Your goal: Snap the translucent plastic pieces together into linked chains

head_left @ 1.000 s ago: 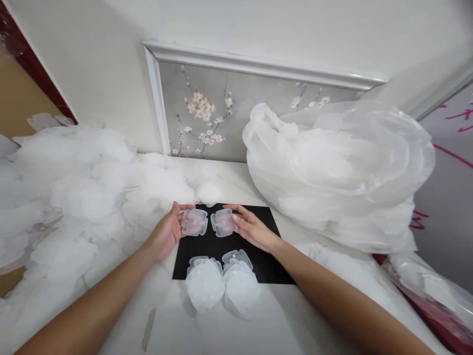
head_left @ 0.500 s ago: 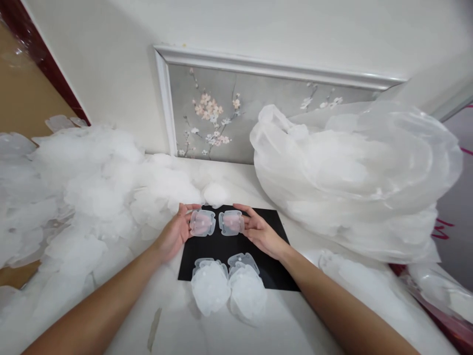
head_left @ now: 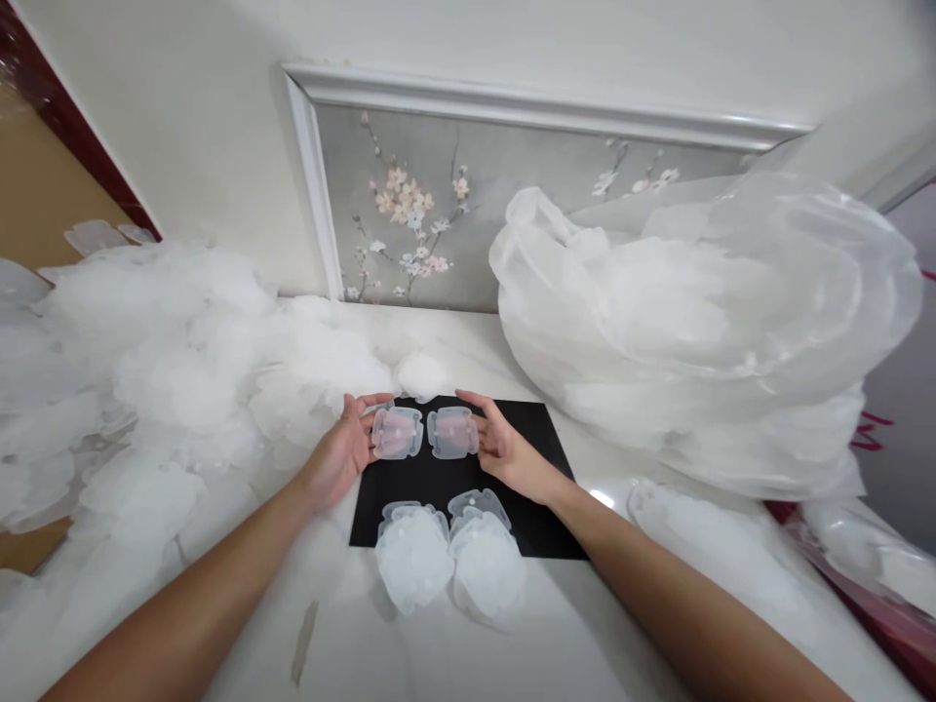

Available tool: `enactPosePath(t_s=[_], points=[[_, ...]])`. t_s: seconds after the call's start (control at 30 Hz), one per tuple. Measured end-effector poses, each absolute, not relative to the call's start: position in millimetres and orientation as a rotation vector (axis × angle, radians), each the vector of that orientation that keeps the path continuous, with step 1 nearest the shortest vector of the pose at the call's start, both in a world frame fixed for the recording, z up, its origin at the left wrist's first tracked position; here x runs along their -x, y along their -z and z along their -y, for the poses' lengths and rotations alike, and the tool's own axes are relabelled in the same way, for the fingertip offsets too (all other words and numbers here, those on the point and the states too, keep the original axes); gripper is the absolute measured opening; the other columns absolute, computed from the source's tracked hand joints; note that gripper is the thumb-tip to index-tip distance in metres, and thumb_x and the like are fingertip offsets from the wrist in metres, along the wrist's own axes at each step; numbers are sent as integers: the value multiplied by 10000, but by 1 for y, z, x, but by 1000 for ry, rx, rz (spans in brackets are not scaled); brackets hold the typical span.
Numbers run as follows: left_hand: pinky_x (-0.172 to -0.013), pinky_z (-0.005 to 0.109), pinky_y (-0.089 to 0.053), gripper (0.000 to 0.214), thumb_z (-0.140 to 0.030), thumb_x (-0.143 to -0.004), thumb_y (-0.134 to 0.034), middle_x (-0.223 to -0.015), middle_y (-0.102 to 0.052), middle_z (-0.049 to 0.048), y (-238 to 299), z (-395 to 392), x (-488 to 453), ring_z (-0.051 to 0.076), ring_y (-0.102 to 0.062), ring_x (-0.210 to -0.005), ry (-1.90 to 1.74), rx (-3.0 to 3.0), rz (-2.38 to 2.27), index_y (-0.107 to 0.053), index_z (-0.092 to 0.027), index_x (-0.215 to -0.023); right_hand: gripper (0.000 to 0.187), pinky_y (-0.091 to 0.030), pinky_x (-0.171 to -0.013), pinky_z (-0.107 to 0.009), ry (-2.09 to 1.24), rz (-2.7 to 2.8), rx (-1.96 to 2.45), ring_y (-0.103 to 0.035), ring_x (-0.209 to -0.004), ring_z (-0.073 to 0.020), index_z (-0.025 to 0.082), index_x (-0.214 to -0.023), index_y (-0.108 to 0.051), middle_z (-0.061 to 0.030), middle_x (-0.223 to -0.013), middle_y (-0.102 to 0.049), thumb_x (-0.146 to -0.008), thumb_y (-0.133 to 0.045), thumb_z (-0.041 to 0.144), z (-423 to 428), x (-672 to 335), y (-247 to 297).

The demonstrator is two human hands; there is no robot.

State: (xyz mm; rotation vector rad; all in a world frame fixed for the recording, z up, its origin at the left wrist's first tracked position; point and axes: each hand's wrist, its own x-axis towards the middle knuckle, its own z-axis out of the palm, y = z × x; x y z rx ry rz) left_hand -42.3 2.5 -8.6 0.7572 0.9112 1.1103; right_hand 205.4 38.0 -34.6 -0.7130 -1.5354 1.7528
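My left hand (head_left: pixel 342 454) pinches the left clear piece (head_left: pixel 397 433) by its outer edge, thumb on top and fingers beneath. My right hand (head_left: pixel 506 450) grips the right clear piece (head_left: pixel 453 432) the same way. The two pieces sit side by side just above the middle of the frame, their inner edges almost touching, over the far half of a black mat (head_left: pixel 439 480). Below them, at the mat's near edge, two stacks of white discs (head_left: pixel 414 561) lie next to each other. The mat rests on a white table (head_left: pixel 585 643). A loose heap of white pieces (head_left: pixel 175 370) fills the left of the frame, and a full plastic bag (head_left: pixel 694 322) bulks at the right. A framed blossom painting (head_left: pixel 439 214) leans at the upper centre.
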Motion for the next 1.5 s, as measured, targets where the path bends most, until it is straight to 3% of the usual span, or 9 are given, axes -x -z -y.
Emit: enactPosePath(t_s=[0.27,0.4,0.5,0.67,0.87,1.0,1.17,1.3,1.5], points=[[-876,388,-494,494,-612,-848,-552,-1048,-705,109,5,-5,42,260,-659,-983,-1098,-767,-923,-641,-194,-1095,814,-427,-1029,-391,-1726,1566,682,-614,-1134,-188,283,-1375,-363,-37,-1206,-615,-616,-484,16,-40,-204,32],[-903,368,-486,281,-348,-837,-644,-1085,-701,89,2,-4,43,253,-639,-1028,-1047,-845,-987,-676,-201,-1074,789,-418,-1047,-401,-1714,1562,677,-624,-1118,-189,278,-1357,-390,-34,-1198,-624,-624,-492,6,-42,-204,33],[-928,367,-477,426,-128,-723,-663,-1151,-701,73,-2,-2,43,253,-636,-1057,-948,-975,-1062,-675,-224,-1138,789,-428,-1037,-387,-1725,1556,677,-627,-1113,-187,278,-1357,-389,-39,-1215,-617,-626,-498,1,-43,-204,34],[-997,393,-447,626,-36,-653,-630,-1162,-718,64,-5,0,43,268,-648,-1088,-828,-1127,-1082,-646,-245,-1242,780,-438,-1018,-381,-1708,1572,673,-633,-1089,-184,275,-1362,-384,-45,-1199,-622,-642,-504,0,-43,-205,35],[-1066,409,-393,260,-145,-651,-766,-1114,-704,58,-2,-2,48,330,-526,-1235,-967,-1334,-1265,-773,-248,-890,597,-437,-1022,-407,-1639,1584,693,-628,-1088,-196,281,-1282,-493,-59,-1233,-597,-728,-609,91,-43,-202,39],[-1043,388,-420,127,-299,-662,-812,-1029,-661,69,-1,-2,46,354,-445,-1297,-1142,-1314,-1452,-712,-230,-701,68,-375,-1074,-417,-1248,1590,962,-526,-1218,-260,232,-763,-661,-64,-1295,-573,-763,-713,276,-40,-199,40],[-897,373,-522,356,-419,-765,-741,-1052,-715,67,-2,3,37,273,-671,-1045,-1039,-890,-1243,-616,-205,-1021,272,-517,-769,-338,-1608,1163,913,-625,-708,-163,223,-815,-609,8,-729,-651,-772,-720,467,-40,-197,38],[-881,346,-541,375,-296,-796,-730,-1134,-724,107,-4,4,33,256,-692,-1036,-989,-734,-1105,-615,-194,-1137,349,-522,-729,-294,-1849,1004,842,-651,-717,-143,207,-956,-664,-7,-818,-695,-694,-808,388,-42,-200,36],[-890,383,-556,346,-372,-947,-508,-1148,-715,140,-7,1,34,281,-691,-1047,-978,-565,-1059,-631,-135,-1167,361,-540,-773,-310,-1947,945,812,-685,-773,-159,198,-967,-691,-36,-868,-720,-721,-786,445,-45,-205,34]])
